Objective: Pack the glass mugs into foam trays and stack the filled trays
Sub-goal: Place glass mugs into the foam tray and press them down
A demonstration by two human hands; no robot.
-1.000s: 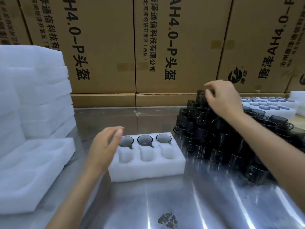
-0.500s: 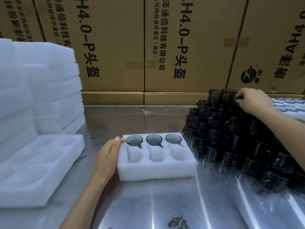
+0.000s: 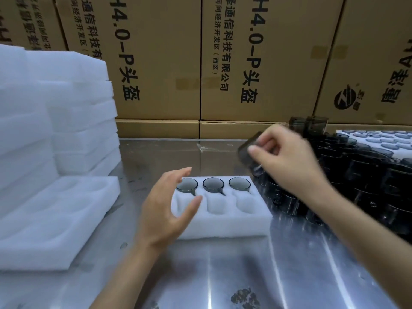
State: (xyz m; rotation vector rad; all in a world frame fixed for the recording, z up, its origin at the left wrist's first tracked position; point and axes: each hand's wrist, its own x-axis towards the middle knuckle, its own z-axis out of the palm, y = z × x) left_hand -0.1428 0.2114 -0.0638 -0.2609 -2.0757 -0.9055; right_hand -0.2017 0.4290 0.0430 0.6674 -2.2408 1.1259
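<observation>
At the far left a tall stack of white foam trays (image 3: 55, 112) stands on the shiny metal surface (image 3: 223, 275), and in front of it lies a single empty white foam tray (image 3: 51, 224) with shallow moulded pockets. Behind everything runs a wall of brown cardboard boxes (image 3: 169, 63) printed with black lettering.

Near the middle, the left hand (image 3: 166, 208) hovers over the left end of the white six-pocket foam tray (image 3: 223, 221); its fingers (image 3: 182, 172) are spread and relaxed, thumb apart, holding nothing. Whether the palm touches the foam cannot be told. That tray lies flat on the surface, and its far row holds three smoky grey glass mugs (image 3: 213, 185), rims up, side by side, one per pocket. The three near pockets show only white foam.

To the right and above the tray, the right hand (image 3: 287, 161) is raised in the air, its fingers (image 3: 256, 151) curled round a dark smoky glass mug (image 3: 249, 148) that is tilted and motion-blurred. The mug is clear of the tray, up past its far right corner.

Just beside the tray's right edge begins a big heap of dark glass mugs (image 3: 356, 175), piled several layers high on the surface and running out of view at the right. Beyond the heap, at the far right, white foam trays filled with mugs (image 3: 383, 141) show rows of grey rims.
</observation>
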